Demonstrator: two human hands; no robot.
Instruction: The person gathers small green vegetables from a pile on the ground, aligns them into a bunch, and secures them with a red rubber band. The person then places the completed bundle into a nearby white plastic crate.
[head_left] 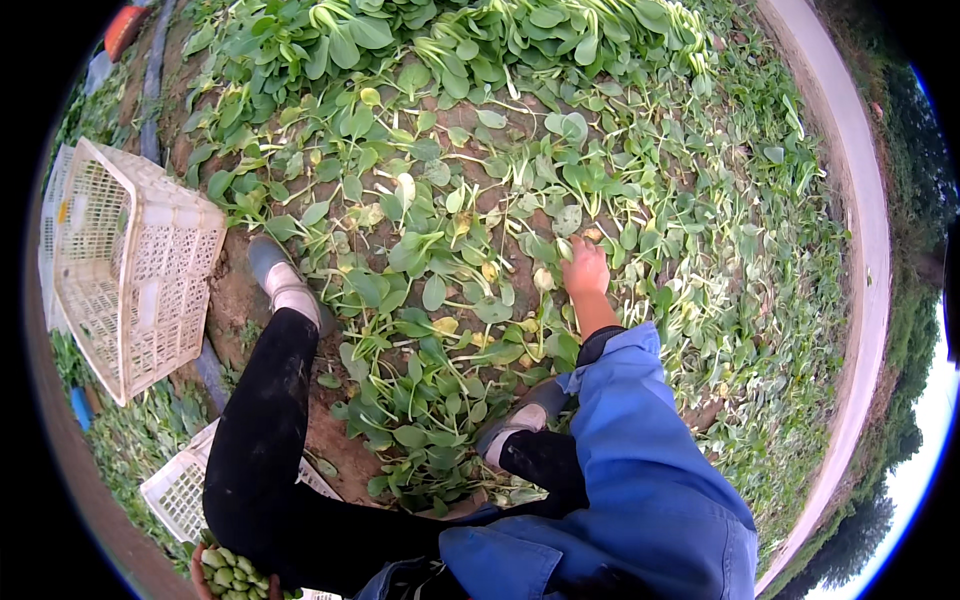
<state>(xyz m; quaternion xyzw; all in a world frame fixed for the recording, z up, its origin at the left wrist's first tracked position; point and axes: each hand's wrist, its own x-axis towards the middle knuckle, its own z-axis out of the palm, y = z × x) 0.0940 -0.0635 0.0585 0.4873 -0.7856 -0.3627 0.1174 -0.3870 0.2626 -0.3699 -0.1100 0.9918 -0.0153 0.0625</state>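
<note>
At the lower left edge, my left hand (198, 573) is wrapped round a bundle of bok choy (234, 576), whose pale green stem ends face up. Part of that hand is out of view. My right hand (586, 270) reaches down among loose bok choy leaves (433, 291) on the ground, right of centre. Its fingers look curled, close beside a small pale green stalk (565, 250). What they grip, if anything, is hidden.
White plastic crates (165, 270) stand at the left, with another crate (180, 490) behind my left leg. A heap of bok choy (540, 35) lies at the far side. A dark hose (155, 85) runs at the left, and a pale path (868, 220) curves along the right.
</note>
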